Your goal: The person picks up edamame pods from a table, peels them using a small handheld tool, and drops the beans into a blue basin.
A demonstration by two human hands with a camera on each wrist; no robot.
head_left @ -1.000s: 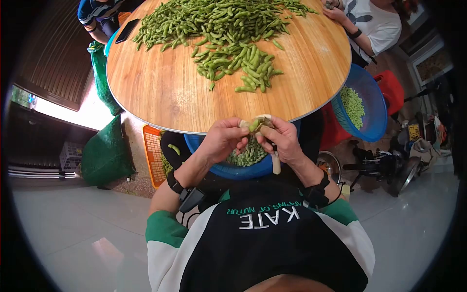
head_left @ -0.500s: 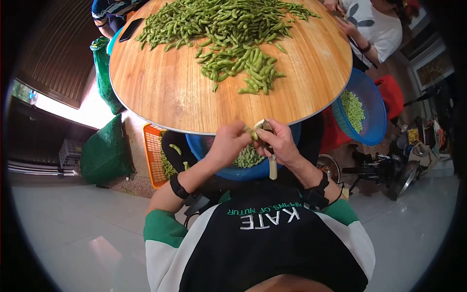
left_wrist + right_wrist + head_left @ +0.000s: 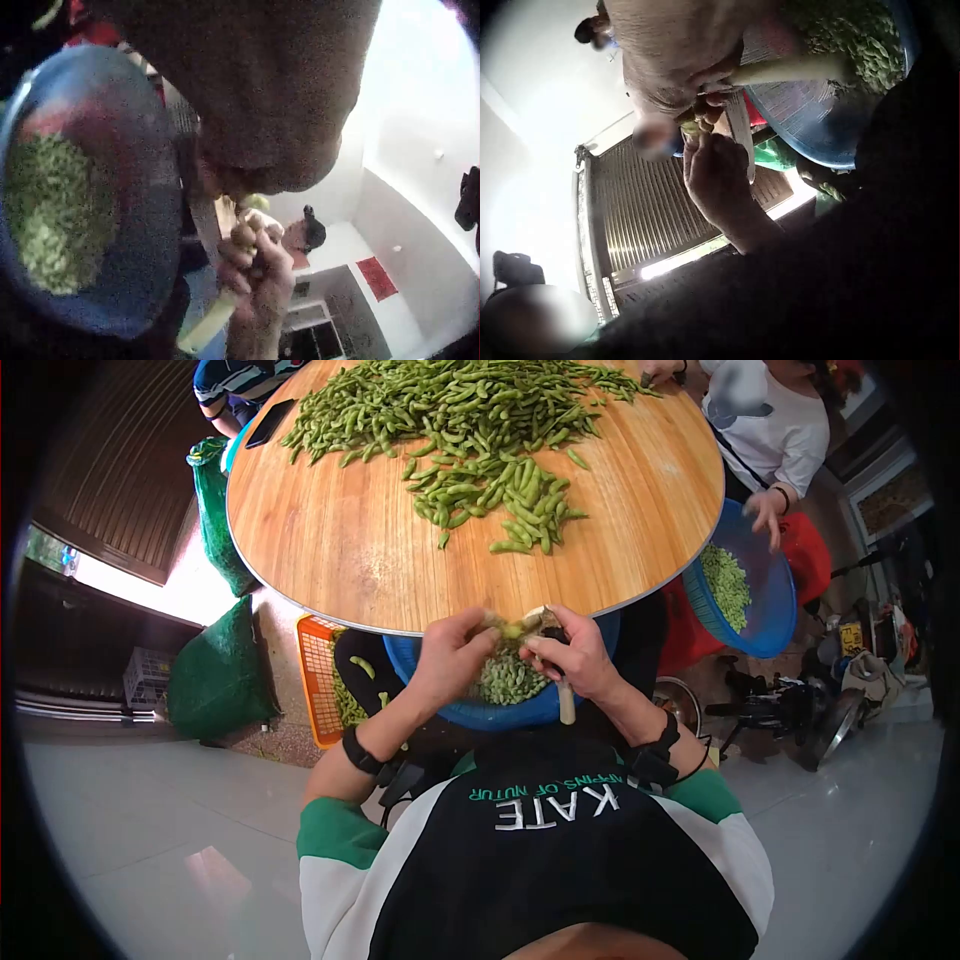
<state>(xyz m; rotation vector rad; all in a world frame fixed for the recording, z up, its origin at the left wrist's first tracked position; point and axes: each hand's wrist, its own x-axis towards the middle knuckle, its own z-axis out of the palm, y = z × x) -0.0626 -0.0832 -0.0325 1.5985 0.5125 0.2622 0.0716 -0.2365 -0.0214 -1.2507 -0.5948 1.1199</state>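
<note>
My left hand (image 3: pixel 449 660), its fingertips blurred, pinches a green bean pod (image 3: pixel 513 631) at the table's near edge. The right hand (image 3: pixel 586 660) meets it there from the other side. Below the right palm sticks out the pale handle (image 3: pixel 567 702) of a tool gripped in that hand; its other end is hidden by fingers. A whitish cover (image 3: pixel 534 615) shows at the right fingertips. Under both hands sits a blue basin (image 3: pixel 490 718) with shelled green beans (image 3: pixel 510 682). In the right wrist view the pod (image 3: pixel 691 128) lies between the two hands' fingertips.
A big heap of bean pods (image 3: pixel 430 410) covers the far part of the round wooden table (image 3: pixel 320 550), beside a phone (image 3: pixel 269 423). On the left stand an orange basket (image 3: pixel 318 690) and a green sack (image 3: pixel 220 675). At right, another person's hand (image 3: pixel 768 512) hovers by a blue basin (image 3: pixel 770 600).
My left hand turned over and jerked slightly at the pod, while my right hand stayed nearly in place. The other person's hand at right moved from the table toward the blue basin.
</note>
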